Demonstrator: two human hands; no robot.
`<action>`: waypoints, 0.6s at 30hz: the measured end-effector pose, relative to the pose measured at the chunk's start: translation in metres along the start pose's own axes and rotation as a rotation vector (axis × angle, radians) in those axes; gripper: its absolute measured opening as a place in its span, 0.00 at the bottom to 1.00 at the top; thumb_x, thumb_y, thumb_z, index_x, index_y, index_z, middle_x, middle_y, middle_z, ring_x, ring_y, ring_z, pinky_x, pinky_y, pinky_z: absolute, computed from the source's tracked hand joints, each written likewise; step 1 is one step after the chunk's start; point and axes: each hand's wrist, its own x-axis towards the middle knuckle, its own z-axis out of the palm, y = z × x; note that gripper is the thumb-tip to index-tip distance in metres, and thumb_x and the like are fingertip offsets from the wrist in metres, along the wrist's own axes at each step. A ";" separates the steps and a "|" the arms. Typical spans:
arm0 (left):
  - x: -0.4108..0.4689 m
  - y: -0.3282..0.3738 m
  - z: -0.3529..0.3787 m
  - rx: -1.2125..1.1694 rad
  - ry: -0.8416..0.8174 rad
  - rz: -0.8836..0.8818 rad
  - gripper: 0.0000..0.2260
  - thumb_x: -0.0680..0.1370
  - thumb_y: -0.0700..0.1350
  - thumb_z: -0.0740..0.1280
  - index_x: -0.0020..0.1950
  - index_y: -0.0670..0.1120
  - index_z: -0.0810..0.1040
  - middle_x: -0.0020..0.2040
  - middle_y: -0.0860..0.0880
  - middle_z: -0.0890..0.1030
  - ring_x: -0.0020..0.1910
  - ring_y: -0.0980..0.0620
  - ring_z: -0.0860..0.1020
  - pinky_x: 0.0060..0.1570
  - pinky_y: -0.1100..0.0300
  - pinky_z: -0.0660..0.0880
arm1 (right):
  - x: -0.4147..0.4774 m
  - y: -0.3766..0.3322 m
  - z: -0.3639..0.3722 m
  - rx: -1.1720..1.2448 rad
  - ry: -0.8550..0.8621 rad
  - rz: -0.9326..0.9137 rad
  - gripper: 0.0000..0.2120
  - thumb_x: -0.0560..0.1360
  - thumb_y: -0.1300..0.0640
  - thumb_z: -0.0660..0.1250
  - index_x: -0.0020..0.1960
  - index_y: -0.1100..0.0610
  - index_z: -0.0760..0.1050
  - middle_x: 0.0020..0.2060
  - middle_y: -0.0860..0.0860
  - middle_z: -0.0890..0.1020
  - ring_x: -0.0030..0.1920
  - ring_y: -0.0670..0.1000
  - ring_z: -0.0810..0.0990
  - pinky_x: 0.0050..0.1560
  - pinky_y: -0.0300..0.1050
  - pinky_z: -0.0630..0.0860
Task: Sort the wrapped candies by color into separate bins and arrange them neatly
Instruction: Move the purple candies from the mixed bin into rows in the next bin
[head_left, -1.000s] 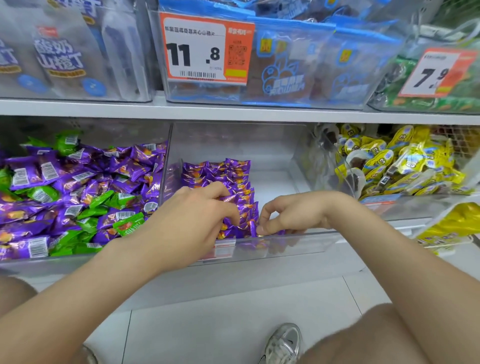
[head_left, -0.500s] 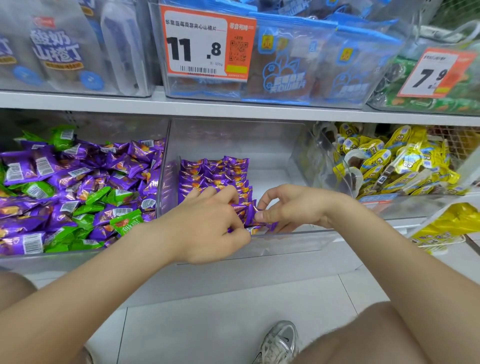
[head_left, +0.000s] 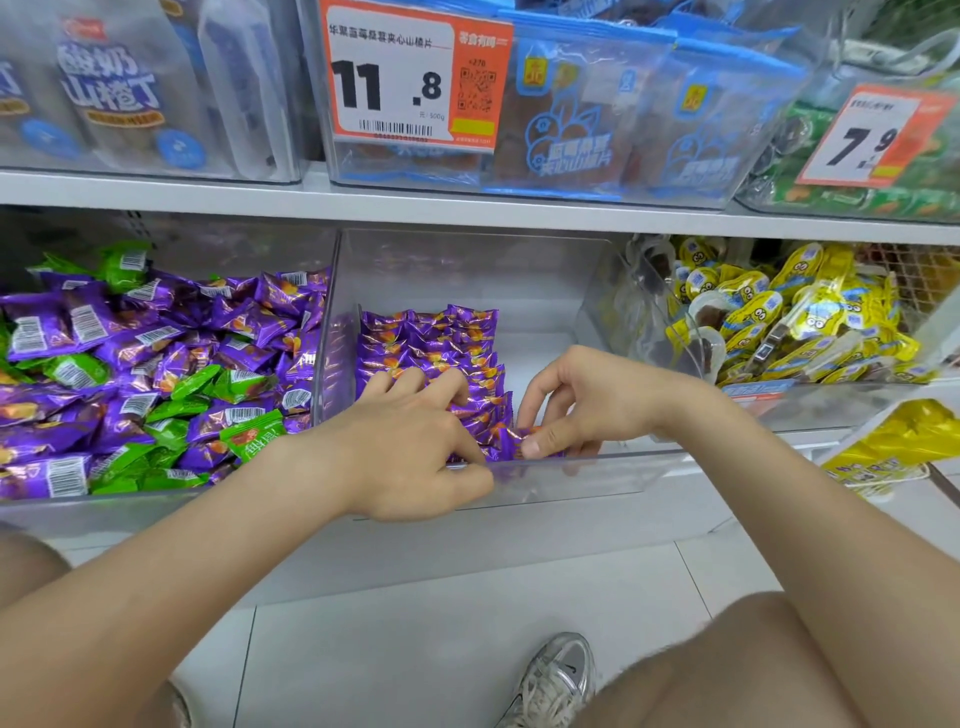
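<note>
A clear middle bin (head_left: 571, 480) holds neat rows of purple wrapped candies (head_left: 431, 338) along its left side. My left hand (head_left: 410, 441) rests on the front rows, its fingers curled down onto the candies and its thumb at the bin's front wall. My right hand (head_left: 576, 400) pinches one purple candy (head_left: 514, 441) between thumb and fingers at the front end of the rows. The left bin (head_left: 156, 506) holds a loose mix of purple candies (head_left: 104, 332) and green candies (head_left: 244, 436).
A right bin (head_left: 831, 410) holds yellow wrapped snacks (head_left: 779, 322). Above, a white shelf (head_left: 467, 208) carries clear bins with price tags 11.8 (head_left: 395, 83) and 7.9 (head_left: 862, 140). White floor tiles and my shoe (head_left: 556, 680) lie below.
Both hands stayed at the front of the purple rows. My right hand lifted slightly and now pinches a purple candy; my left hand shifted a little along the rows.
</note>
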 end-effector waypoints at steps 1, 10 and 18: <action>0.000 0.000 0.000 -0.002 -0.001 -0.003 0.30 0.71 0.69 0.43 0.60 0.69 0.79 0.61 0.54 0.64 0.57 0.48 0.64 0.55 0.50 0.60 | 0.002 0.001 0.001 -0.034 -0.004 -0.019 0.11 0.72 0.57 0.81 0.53 0.56 0.85 0.40 0.57 0.88 0.38 0.55 0.87 0.45 0.52 0.85; -0.013 0.003 -0.007 0.048 0.008 -0.007 0.38 0.67 0.72 0.43 0.67 0.63 0.78 0.62 0.53 0.65 0.58 0.47 0.66 0.64 0.48 0.65 | 0.014 -0.003 0.009 -0.238 -0.039 -0.001 0.09 0.73 0.66 0.74 0.48 0.54 0.87 0.38 0.53 0.88 0.33 0.46 0.82 0.38 0.41 0.79; -0.022 -0.017 -0.010 -0.080 0.224 0.057 0.28 0.79 0.38 0.58 0.74 0.63 0.70 0.66 0.52 0.68 0.59 0.47 0.73 0.61 0.47 0.72 | 0.014 -0.005 0.002 -0.290 -0.119 0.074 0.13 0.72 0.66 0.73 0.50 0.51 0.89 0.39 0.51 0.89 0.40 0.50 0.87 0.39 0.39 0.80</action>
